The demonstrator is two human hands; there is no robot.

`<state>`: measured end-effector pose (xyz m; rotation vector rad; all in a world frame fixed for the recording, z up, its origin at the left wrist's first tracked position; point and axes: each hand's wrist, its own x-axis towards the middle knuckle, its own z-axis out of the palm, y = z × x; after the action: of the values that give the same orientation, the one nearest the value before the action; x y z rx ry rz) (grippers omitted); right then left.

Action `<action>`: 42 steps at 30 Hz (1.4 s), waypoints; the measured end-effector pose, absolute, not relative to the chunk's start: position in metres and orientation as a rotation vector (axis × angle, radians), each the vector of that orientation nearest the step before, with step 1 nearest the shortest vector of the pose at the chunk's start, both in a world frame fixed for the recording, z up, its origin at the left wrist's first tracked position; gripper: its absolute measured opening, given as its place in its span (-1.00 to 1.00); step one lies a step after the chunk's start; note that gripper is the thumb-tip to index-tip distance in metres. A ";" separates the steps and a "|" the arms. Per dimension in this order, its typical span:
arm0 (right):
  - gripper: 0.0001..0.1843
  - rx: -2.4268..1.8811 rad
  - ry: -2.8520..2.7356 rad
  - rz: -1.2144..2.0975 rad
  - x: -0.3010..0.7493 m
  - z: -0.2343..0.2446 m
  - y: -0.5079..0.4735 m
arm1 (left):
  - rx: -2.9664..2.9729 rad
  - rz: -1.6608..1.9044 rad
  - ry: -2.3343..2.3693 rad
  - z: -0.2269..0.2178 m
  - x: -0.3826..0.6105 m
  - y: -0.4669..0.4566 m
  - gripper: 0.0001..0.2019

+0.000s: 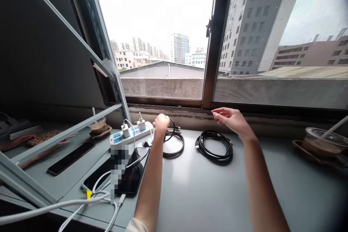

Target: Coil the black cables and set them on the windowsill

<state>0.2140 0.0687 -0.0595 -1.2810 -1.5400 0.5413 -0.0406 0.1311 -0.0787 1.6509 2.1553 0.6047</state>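
Note:
My left hand [161, 121] is closed at the far side of the table, beside the power strip. A thin loop of black cable [174, 130] rises from its fingers, though the grip itself is partly hidden behind the hand. Just below lies a coiled black cable [174, 155] on the tabletop. My right hand [228, 117] hovers near the window ledge with its fingers loosely bent and apart, holding nothing. Under it and a bit to the left rests a thicker coil of black cable [217, 161], with a connector end showing on its left side.
A white power strip [130, 139] carries two plugged-in chargers. Phones [132, 177] and white cables [103, 194] lie at the left. A metal frame [67, 130] slants across that side, with another person's arm [46, 152] beyond it. A drink cup [323, 143] stands far right.

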 end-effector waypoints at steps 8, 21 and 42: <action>-0.62 -1.340 -1.887 0.749 0.198 -0.064 0.068 | 1.613 1.076 2.057 -0.041 -0.043 0.095 -0.63; -0.36 -1.131 -2.148 0.992 0.141 -0.088 0.079 | 1.578 1.923 1.331 -0.021 -0.003 0.052 -0.74; -0.58 -0.655 -1.545 1.074 0.128 -0.037 0.029 | 1.422 1.938 0.821 -0.009 0.000 0.033 -0.79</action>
<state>0.1276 0.0294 -0.0365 -0.6545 -1.5450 1.0738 0.0004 0.0326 -0.0093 1.4222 0.8213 1.9379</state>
